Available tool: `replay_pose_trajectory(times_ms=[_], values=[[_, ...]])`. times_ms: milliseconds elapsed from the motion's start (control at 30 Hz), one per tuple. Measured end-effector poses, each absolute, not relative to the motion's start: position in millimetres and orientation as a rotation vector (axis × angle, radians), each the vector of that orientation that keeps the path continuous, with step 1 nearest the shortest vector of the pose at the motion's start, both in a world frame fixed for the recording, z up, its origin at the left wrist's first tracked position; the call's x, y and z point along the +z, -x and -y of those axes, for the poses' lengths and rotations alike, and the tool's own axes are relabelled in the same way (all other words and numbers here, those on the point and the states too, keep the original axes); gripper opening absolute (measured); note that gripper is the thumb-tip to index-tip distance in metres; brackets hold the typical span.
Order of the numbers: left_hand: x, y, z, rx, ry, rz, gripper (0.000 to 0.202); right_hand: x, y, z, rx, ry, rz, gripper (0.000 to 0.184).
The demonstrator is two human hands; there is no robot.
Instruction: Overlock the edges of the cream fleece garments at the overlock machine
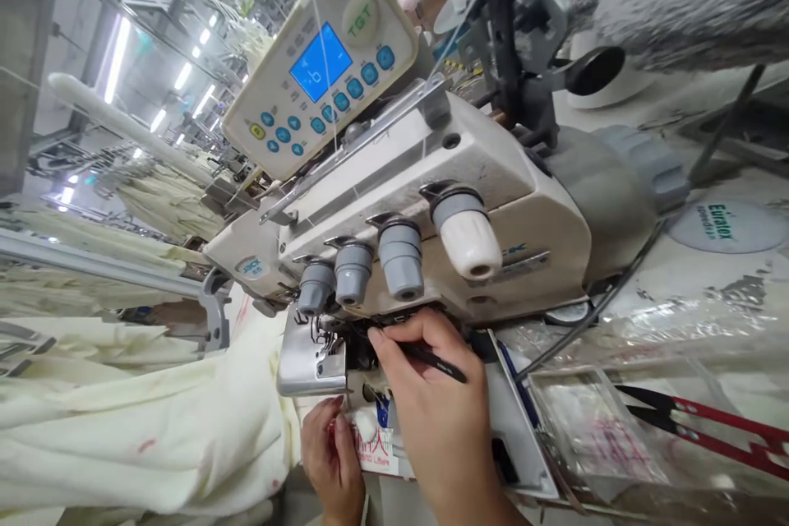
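My right hand [440, 407] is closed around a pair of black tweezers [439, 362]. Their tips reach into the dark threading area [361, 349] of an overlock sewing machine [523, 230], where they are hidden from sight. Lower down, my left hand [333, 456] has its fingers curled together just under the metal cloth plate [308, 362]. Whatever those fingers pinch, if anything, is too small to make out. A label with red print [377, 452] shows between the two hands. The machine's front cover [523, 460] stands open at the right.
Four tension dials [400, 263] line the machine's front, with a lit control panel [320, 70] above. Red-handled thread snips [708, 423] lie by a clear plastic box [585, 427] on the right. Cream fabric [154, 419] is heaped at left; grey fleece [696, 0] sits at upper right.
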State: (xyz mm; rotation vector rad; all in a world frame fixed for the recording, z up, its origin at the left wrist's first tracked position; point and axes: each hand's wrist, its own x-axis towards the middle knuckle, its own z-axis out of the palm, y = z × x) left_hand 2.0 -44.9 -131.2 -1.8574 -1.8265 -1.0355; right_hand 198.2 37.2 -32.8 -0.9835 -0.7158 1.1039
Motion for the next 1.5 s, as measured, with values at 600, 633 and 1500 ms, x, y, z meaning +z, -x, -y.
replay_pose_trajectory(times_ms=[600, 633, 1500], values=[[-134.0, 0.5, 47.9, -1.062, 1.867, 1.828, 0.015, -28.3, -202.3, -40.8, 1.036, 1.117, 0.819, 0.013], [-134.3, 0.6, 48.1, -1.06, 1.866, 1.833, 0.015, -28.5, -202.0, -41.0, 1.036, 1.116, 0.82, 0.013], [-124.7, -8.0, 44.6, -1.025, 1.926, 1.78, 0.018, -27.4, -198.1, -37.6, 1.058, 1.098, 0.784, 0.01]])
